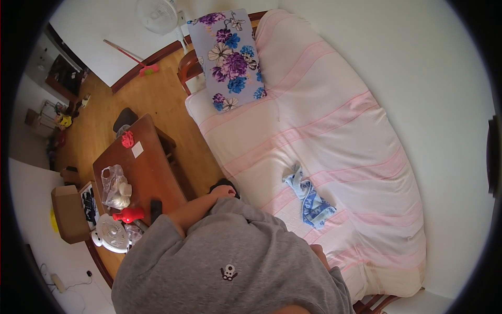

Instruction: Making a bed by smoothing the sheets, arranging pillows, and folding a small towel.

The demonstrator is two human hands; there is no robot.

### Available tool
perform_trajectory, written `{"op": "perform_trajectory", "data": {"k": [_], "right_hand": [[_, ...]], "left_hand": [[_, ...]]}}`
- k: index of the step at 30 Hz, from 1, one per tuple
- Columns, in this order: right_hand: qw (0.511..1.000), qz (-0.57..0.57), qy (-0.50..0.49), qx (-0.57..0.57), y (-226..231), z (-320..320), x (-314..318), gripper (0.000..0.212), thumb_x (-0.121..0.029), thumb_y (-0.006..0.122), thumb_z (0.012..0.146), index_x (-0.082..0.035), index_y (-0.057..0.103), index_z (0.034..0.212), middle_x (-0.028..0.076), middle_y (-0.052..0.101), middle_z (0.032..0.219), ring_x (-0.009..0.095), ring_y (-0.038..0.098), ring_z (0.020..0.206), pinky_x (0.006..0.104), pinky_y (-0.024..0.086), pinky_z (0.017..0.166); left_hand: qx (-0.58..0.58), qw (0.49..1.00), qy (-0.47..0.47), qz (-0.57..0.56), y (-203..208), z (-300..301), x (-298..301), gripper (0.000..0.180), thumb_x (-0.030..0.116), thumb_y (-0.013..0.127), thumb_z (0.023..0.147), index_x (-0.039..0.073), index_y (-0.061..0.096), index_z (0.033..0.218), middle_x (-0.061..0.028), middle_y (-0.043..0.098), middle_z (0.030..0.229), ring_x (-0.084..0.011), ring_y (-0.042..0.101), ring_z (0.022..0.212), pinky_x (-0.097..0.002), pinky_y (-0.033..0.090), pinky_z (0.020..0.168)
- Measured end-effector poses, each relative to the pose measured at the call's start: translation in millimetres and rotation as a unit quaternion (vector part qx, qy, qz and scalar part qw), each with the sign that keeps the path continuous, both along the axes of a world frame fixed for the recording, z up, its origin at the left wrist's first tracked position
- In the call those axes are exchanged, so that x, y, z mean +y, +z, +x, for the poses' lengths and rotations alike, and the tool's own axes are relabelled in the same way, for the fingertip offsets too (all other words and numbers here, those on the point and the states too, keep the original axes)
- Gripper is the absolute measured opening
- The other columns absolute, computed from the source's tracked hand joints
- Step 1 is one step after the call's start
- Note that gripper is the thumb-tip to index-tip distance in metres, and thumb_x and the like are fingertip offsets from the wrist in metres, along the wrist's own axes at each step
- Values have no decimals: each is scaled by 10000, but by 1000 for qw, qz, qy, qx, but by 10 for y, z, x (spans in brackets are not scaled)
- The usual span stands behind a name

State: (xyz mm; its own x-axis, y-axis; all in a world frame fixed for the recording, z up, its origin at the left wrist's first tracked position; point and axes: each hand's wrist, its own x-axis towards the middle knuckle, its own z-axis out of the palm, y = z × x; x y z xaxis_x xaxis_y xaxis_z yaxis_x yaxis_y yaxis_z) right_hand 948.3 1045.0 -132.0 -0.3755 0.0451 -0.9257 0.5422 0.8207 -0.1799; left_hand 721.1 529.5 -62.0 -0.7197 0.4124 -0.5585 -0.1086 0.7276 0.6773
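Observation:
My left forearm reaches across in front of my grey shirt, and my left hand (224,191) hangs low between the wooden table and the bed. Its fingers are too small and partly hidden to read. A dark shoe or slipper shows just beyond it. Of my right arm only a bit of skin shows beside the shirt; the right hand is hidden. Nearest on the bed (345,172), with its white and pink striped cover, lies a crumpled blue patterned cloth (314,204), apart from both arms.
A floral pillow (230,60) lies at the bed's far end. The brown table (151,167) bears a plastic bag (116,186), a red bottle (128,214), a red bundle (127,139) and a dark phone-like object (156,209). Beside it stand a small fan (112,233) and cardboard box (72,214).

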Motion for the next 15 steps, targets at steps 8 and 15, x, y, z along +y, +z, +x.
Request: {"op": "perform_trajectory", "data": {"k": [8,15], "right_hand": [[903,-33,-411,120,8,-1141,-1047,250,-218,422,734,-20,571,770,85,595,696,168,558,541,276,403,429],[946,-79,-233,209,-172,-2474,-2688,265,-212,469,773,17,570,859,91,599,731,152,565,591,255,448,523]], "left_hand": [[-14,1000,-17,-8,-223,-786,-571,285,281,554,708,61,597,885,-111,601,851,-241,566,795,-324,439,697],[-143,984,44,92,-393,-1859,-1562,213,214,537,731,35,597,830,-66,611,753,-154,580,677,-278,454,643]]}}
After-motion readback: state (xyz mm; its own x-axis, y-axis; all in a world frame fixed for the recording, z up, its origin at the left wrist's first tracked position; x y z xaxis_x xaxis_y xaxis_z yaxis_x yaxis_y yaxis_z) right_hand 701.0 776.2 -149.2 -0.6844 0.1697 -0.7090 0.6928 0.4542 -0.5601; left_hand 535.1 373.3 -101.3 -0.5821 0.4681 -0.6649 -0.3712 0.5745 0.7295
